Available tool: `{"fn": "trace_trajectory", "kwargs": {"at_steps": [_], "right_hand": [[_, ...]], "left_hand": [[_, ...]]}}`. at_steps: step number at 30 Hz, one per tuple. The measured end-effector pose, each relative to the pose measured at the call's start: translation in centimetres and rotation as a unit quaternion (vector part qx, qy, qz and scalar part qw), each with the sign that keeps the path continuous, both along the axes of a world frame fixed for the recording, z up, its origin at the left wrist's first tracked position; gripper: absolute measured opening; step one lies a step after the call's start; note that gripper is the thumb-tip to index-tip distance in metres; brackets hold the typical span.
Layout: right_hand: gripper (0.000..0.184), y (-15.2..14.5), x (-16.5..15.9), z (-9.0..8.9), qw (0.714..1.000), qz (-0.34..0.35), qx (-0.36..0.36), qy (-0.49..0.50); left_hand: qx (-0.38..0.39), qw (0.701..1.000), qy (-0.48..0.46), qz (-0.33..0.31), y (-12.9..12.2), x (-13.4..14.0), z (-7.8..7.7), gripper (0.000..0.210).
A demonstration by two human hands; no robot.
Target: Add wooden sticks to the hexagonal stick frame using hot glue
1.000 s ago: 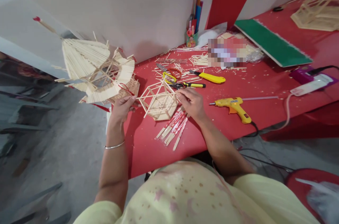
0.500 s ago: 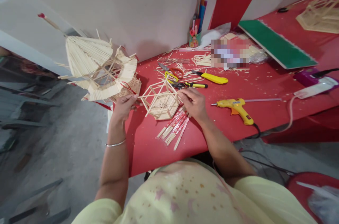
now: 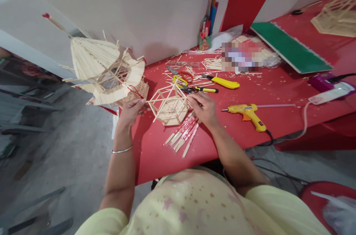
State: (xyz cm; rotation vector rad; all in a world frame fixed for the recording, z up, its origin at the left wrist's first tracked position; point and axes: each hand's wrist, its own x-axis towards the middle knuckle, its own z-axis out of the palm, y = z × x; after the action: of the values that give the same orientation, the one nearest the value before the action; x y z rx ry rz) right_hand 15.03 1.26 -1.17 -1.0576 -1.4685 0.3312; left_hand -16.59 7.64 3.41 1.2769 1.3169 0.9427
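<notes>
A small hexagonal frame of pale wooden sticks [image 3: 170, 112], with a woven-looking base, stands over the red table between my hands. At its left corner my left hand [image 3: 132, 111] pinches the end of a stick that runs across the frame's top. My right hand [image 3: 203, 107] is closed at the right corner, thumb and fingers together on the stick frame; its fingertips partly hide the joint there. Just below lie wrapped chopsticks [image 3: 182, 133] in red and clear sleeves. Right of my right hand rests a yellow glue gun [image 3: 246, 112] with a glue stick in its back.
A larger stick model with a slatted roof [image 3: 94, 59] stands at the left. Behind the frame lie scissors [image 3: 180, 76], black-and-yellow pliers [image 3: 198, 89], a yellow utility knife [image 3: 224, 81] and loose sticks. A pen cup [image 3: 205, 42], green board [image 3: 290, 46] and power strip [image 3: 332, 92] are farther off.
</notes>
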Motion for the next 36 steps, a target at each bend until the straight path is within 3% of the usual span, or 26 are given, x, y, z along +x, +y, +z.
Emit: {"fn": "trace_trajectory", "kwargs": {"at_steps": [36], "right_hand": [[0.022,-0.11,-0.08,0.15,1.000,-0.009,-0.018,-0.007]], "left_hand": [[0.002,1.000,0.010,0.000,-0.18,0.15,0.22,0.036]]}}
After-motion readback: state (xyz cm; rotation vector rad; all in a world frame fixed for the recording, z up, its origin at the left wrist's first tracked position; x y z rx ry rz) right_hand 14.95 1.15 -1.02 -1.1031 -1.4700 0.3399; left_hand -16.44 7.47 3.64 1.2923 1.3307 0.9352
